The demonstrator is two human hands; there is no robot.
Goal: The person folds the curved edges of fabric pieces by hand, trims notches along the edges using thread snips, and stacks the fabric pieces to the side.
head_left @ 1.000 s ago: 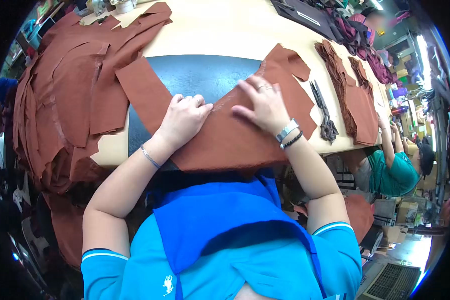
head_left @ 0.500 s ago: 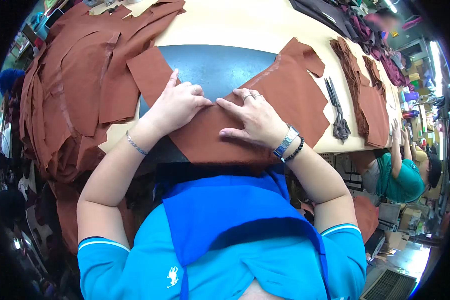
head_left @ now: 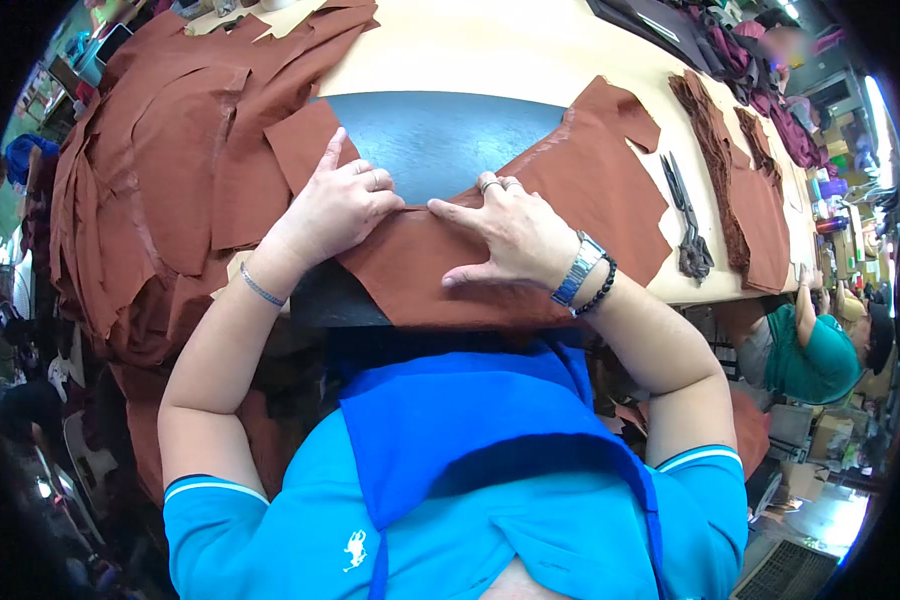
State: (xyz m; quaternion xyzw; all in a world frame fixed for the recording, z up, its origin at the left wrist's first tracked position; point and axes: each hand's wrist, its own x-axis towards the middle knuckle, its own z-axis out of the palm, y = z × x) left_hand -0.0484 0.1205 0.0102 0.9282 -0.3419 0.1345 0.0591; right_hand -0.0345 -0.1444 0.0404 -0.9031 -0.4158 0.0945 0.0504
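A brown fabric piece (head_left: 570, 220) lies over a dark board (head_left: 440, 135) in front of me. My left hand (head_left: 345, 205) pinches the fabric's upper edge between thumb and fingers, its index finger pointing up and away. On the same edge, just to the right, my right hand (head_left: 505, 235) rests with its fingers spread, the index fingertip near the left hand's pinch. The edge looks folded between the two hands. A pale line runs along the fabric's upper right edge.
Dark scissors (head_left: 688, 220) lie right of the fabric on the cream table (head_left: 460, 50). Brown fabric pieces (head_left: 170, 170) are heaped at the left, and gathered brown pieces (head_left: 760, 220) lie at the right. Beyond them is a co-worker in a green shirt (head_left: 815, 355).
My left hand has gone from a closed grip to a pinch with the index finger raised. My right hand has come down beside it on the edge. The view has shifted slightly.
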